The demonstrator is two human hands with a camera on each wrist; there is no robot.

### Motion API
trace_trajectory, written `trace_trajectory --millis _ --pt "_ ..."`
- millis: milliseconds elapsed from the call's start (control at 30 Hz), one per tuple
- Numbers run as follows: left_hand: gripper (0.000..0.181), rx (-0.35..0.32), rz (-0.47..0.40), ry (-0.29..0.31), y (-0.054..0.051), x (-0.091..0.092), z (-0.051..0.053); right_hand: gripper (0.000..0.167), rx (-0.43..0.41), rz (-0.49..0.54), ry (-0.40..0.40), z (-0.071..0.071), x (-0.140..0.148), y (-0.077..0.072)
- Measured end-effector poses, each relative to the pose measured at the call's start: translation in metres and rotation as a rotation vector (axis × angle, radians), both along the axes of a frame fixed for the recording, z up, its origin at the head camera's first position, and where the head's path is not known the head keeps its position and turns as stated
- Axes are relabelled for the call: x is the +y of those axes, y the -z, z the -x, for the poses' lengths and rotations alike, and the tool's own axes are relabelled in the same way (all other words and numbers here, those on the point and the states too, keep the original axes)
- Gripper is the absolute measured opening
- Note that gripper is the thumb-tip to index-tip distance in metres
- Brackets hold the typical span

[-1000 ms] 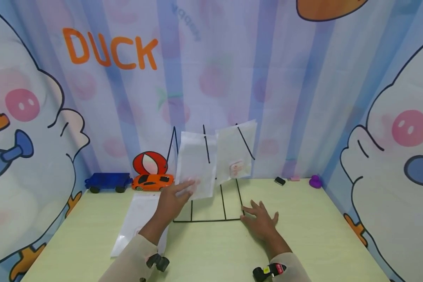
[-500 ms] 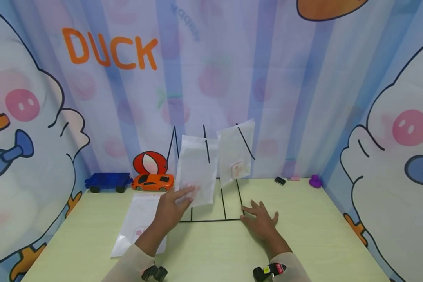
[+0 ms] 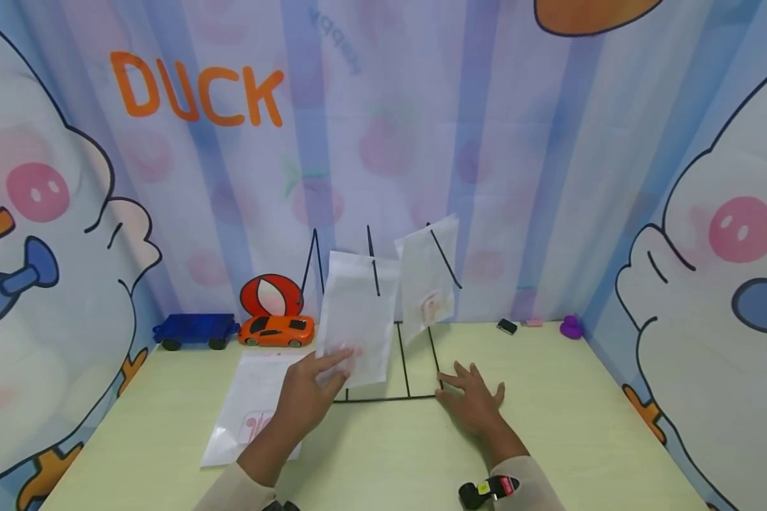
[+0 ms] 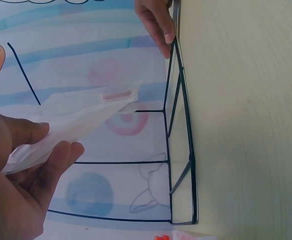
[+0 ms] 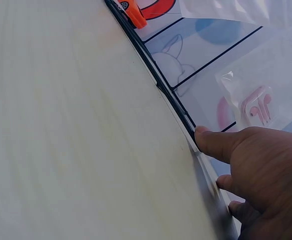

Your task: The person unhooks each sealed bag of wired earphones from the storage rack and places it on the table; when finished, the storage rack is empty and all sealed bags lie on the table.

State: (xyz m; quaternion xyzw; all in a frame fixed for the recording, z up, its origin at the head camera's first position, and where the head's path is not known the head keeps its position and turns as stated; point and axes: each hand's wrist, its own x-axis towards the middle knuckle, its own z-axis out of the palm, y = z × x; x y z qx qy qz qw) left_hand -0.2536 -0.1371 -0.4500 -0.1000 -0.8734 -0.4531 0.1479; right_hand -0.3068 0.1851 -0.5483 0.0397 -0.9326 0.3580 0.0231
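My left hand [image 3: 307, 394] pinches the lower left edge of a white plastic bag [image 3: 360, 312], thumb on one side and fingers on the other. This bag hangs tilted near the middle prong of a black wire display rack [image 3: 383, 399]; whether the prong still passes through it cannot be told. My right hand [image 3: 474, 406] touches the rack's front right corner, its fingers spread. On the right prong hangs a second bag [image 3: 427, 270], with what look like pink earphones [image 5: 258, 106] showing through. A third bag [image 3: 246, 397] lies flat on the table, partly behind my left forearm.
A blue toy trailer [image 3: 194, 331] and an orange toy car [image 3: 276, 331] stand at the back left. Along the back right lie a small black object [image 3: 507, 327], a pink piece [image 3: 533, 323] and a purple toy duck [image 3: 572, 328]. A printed curtain [image 3: 383, 106] closes off the back.
My left hand has drawn the middle bag downward and toward me along its prong. The bag on the right prong has turned slightly. My right hand has stayed at the rack's corner.
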Motion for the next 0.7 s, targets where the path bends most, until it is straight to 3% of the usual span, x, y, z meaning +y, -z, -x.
trace_trajectory --millis 267,700 --pt "0.047 0.018 0.053 -0.023 -0.003 0.003 -0.015 0.042 -0.008 0.0 0.002 -0.002 -0.001 -0.004" --pt "0.044 -0.018 -0.016 0.007 -0.006 0.003 -0.035 0.042 0.006 0.004 -0.011 -0.003 0.001 -0.004"
